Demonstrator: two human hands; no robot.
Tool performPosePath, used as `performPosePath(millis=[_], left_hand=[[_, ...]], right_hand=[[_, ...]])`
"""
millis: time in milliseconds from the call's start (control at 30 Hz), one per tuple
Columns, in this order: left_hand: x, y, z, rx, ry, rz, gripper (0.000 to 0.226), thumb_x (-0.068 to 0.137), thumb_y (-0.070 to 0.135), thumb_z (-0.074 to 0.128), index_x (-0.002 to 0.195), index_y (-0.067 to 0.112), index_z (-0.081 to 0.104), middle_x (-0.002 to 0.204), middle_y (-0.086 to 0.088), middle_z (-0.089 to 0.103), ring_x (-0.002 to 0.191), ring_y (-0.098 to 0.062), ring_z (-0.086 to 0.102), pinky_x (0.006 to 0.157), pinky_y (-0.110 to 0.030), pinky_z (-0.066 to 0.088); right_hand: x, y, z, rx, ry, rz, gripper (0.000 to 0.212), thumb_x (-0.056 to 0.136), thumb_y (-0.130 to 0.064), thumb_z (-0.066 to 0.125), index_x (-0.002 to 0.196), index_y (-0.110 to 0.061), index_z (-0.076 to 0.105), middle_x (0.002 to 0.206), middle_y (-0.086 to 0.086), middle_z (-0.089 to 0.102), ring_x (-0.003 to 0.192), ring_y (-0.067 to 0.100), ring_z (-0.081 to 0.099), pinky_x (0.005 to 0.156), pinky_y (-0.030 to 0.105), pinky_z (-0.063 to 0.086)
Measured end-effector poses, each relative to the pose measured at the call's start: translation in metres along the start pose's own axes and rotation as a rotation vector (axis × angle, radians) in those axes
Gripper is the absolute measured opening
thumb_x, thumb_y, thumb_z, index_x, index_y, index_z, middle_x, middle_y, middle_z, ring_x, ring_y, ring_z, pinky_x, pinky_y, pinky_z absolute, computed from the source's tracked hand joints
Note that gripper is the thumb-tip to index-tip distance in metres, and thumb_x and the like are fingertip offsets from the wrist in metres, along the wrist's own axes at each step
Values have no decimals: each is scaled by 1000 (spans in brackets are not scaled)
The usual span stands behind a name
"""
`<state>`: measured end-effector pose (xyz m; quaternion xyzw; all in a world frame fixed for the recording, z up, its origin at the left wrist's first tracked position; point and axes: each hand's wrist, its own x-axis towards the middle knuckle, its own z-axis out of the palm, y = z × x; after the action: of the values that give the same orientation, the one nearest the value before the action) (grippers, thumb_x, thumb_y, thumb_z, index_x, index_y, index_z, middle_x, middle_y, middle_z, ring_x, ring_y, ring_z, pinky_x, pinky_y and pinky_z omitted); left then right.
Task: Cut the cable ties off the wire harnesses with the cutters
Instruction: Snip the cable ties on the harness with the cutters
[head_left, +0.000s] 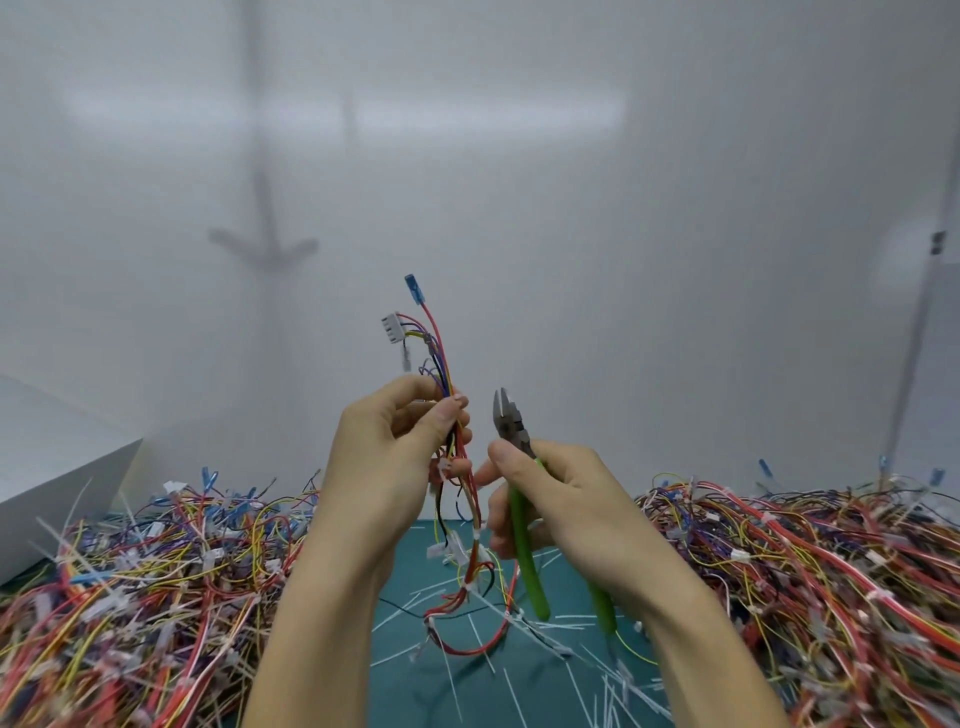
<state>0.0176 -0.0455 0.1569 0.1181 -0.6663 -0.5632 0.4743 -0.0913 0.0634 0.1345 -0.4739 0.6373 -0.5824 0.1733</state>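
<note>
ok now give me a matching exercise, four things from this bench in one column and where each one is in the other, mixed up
Things
1. cutters
2. wire harness
3. cut tie offcuts
4. white box

Places
A. scattered on the green mat
B. gripped in the left hand
C. far left, beside the wire pile
D. gripped in the right hand

Pairs: 1-D, 2-B, 3-A, 4-C
</note>
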Motion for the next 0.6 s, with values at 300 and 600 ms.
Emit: performPosePath(millis=[300,600], left_hand=[[1,0,0,129,-33,53,11,95,12,61,86,6,63,74,-11,70,58,-11,63,57,-28,58],[2,0,1,124,-56,75,10,96,10,60,89,5,65,77,-12,71,65,-12,64,57,-22,55]], right_hand=[[-3,-7,1,-184,24,-71,44,98,-50,49,77,-16,67,65,5,70,58,20,69,62,35,61],[-5,-7,-4,-231,-8,-46,43,99,-49,49,77,-17,67,65,3,70,59,17,70,62,32,59]])
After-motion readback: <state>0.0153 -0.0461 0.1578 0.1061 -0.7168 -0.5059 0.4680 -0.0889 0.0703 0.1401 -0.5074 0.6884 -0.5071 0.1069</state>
